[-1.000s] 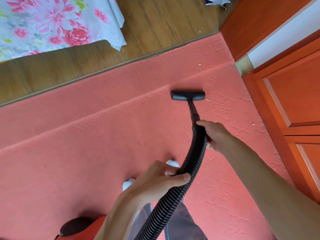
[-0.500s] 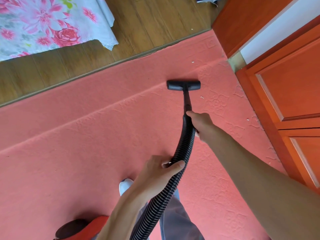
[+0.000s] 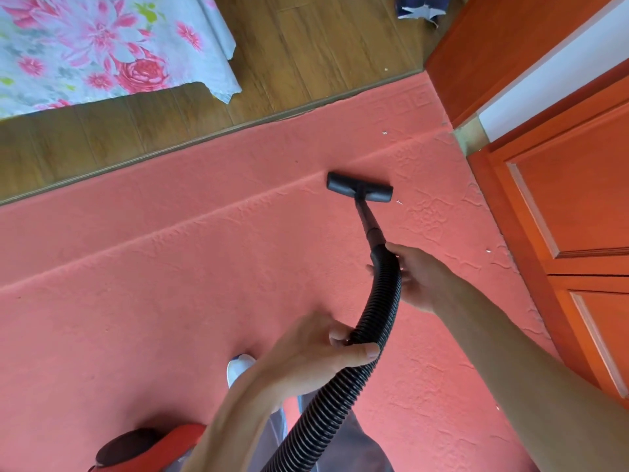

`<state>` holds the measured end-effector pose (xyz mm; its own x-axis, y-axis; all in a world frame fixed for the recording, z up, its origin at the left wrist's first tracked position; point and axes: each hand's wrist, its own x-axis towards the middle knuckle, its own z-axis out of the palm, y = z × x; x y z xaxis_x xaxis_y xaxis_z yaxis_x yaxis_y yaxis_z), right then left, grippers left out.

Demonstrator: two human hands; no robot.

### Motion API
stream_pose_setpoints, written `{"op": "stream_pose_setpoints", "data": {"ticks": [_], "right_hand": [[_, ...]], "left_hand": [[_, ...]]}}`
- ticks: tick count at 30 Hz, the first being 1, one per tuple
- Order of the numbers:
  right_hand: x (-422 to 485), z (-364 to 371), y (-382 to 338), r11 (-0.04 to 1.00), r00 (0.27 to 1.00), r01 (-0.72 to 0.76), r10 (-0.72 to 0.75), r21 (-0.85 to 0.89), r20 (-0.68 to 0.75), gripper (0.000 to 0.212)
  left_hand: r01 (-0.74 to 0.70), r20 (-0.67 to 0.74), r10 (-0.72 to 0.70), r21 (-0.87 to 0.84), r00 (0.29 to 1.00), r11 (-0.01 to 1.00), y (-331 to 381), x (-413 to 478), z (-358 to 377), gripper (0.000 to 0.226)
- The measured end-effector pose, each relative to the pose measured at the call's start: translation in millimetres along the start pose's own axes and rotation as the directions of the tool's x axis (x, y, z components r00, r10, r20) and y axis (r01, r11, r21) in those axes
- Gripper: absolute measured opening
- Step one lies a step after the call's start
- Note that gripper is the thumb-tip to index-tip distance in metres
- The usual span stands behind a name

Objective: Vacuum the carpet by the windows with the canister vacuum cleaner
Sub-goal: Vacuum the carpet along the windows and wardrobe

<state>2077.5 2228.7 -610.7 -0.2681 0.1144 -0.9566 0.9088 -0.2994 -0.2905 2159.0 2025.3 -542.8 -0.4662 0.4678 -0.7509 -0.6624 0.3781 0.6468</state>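
A salmon-red embossed carpet point(image 3: 170, 284) fills most of the floor. The black floor nozzle point(image 3: 359, 187) lies flat on it, joined by a thin wand point(image 3: 367, 221) to a ribbed black hose point(image 3: 381, 308). My right hand point(image 3: 417, 277) grips the hose's top end just below the wand. My left hand point(image 3: 323, 352) is wrapped round the hose lower down. The red and black canister point(image 3: 146, 444) sits at the bottom left, partly hidden by my left forearm.
Orange wooden cabinet doors point(image 3: 571, 199) line the right side. Wood flooring point(image 3: 289, 63) lies beyond the carpet edge, with a flowered bedspread point(image 3: 102, 46) hanging at the top left. Small white specks point(image 3: 399, 201) dot the carpet. My white shoe point(image 3: 240, 366) shows below my left hand.
The nozzle slid forward on the carpet, then came back toward me, now angled a little to the left. Both hands kept their hold on the hose.
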Motion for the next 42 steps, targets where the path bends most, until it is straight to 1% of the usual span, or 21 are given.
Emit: {"op": "stream_pose_setpoints", "data": {"ticks": [2,5,8,10,12,15,18,20,22,25,28,30,32,35,38,40,42], "right_hand": [[8.1,10.0,-8.0,0.998,0.999,0.025,-0.026,-0.060,-0.021,0.029],[16.5,16.4,-13.7,0.992,0.993,0.087,-0.094,-0.094,-0.072,0.024],[14.0,3.0,-15.0,0.988,0.984,0.151,-0.148,0.017,-0.101,0.027],[1.8,-12.0,-15.5,0.976,0.986,0.159,-0.149,0.147,-0.078,0.031],[-15.4,-29.3,-12.8,0.963,0.989,0.149,-0.142,0.223,-0.047,0.031],[-35.3,-52.6,2.1,0.960,0.991,0.133,-0.130,0.247,-0.027,0.033],[-38.2,-68.8,21.7,0.960,0.993,0.113,-0.104,0.256,-0.050,0.041],[-34.5,-76.5,36.7,0.964,0.994,0.096,-0.081,0.250,-0.067,0.045],[-27.4,-83.1,53.9,0.971,0.997,0.053,-0.038,0.232,-0.069,0.039],[-17.0,-97.4,79.8,0.971,0.997,-0.017,0.034,0.237,-0.069,0.035],[-15.6,-107.2,93.8,0.970,0.997,-0.015,0.032,0.244,-0.065,0.037],[-16.4,-111.2,97.1,0.967,0.998,0.008,0.009,0.253,-0.067,0.042],[-17.0,-112.4,94.6,0.968,0.997,0.041,-0.024,0.248,-0.070,0.044],[-17.4,-111.5,84.4,0.965,0.994,0.088,-0.070,0.245,-0.084,0.040],[-12.4,-108.9,73.9,0.976,0.994,0.101,-0.091,0.191,-0.061,0.036],[-3.1,-105.4,69.5,0.984,0.993,0.101,-0.091,0.148,-0.068,0.038],[5.0,-102.0,61.5,0.990,0.993,0.093,-0.085,0.105,-0.081,0.034]], "left_hand": [[0.005,-0.080,-0.007,-0.028,0.997,1.000,0.6,3.7,5.0,0.036],[-0.011,-0.148,0.000,-0.071,0.989,0.997,2.3,9.2,12.2,0.033],[-0.053,-0.108,0.039,-0.122,0.993,0.991,5.7,11.5,16.8,0.031],[-0.102,-0.100,0.094,-0.075,0.991,0.992,9.0,8.7,15.0,0.031],[-0.149,-0.062,0.147,-0.032,0.987,0.988,11.3,3.0,12.3,0.038],[-0.146,0.006,0.146,-0.032,0.989,0.989,8.5,-6.5,11.9,0.047],[-0.128,0.016,0.128,0.005,0.992,0.992,2.6,-17.0,23.5,0.045],[-0.111,-0.023,0.112,0.007,0.993,0.994,-0.9,-25.7,41.1,0.037],[-0.083,-0.096,0.080,-0.022,0.992,0.996,-7.7,-31.8,60.8,0.032],[-0.008,-0.162,-0.002,-0.060,0.987,0.998,-22.1,-32.5,86.0,0.036],[0.030,-0.201,-0.050,-0.099,0.978,0.995,-35.0,-29.1,103.6,0.027],[0.023,-0.210,-0.042,-0.095,0.977,0.995,-35.7,-29.4,111.6,0.018],[0.013,-0.219,-0.028,-0.066,0.975,0.998,-33.2,-29.0,115.2,0.019],[-0.019,-0.237,0.005,-0.055,0.971,0.998,-28.0,-28.7,113.7,0.022],[-0.052,-0.199,0.052,0.006,0.979,0.999,-28.8,-24.6,104.6,0.023],[-0.051,-0.188,0.051,0.002,0.981,0.999,-31.1,-17.8,98.2,0.022],[-0.048,-0.197,0.042,-0.024,0.980,0.999,-31.8,-6.6,94.8,0.022]]}}
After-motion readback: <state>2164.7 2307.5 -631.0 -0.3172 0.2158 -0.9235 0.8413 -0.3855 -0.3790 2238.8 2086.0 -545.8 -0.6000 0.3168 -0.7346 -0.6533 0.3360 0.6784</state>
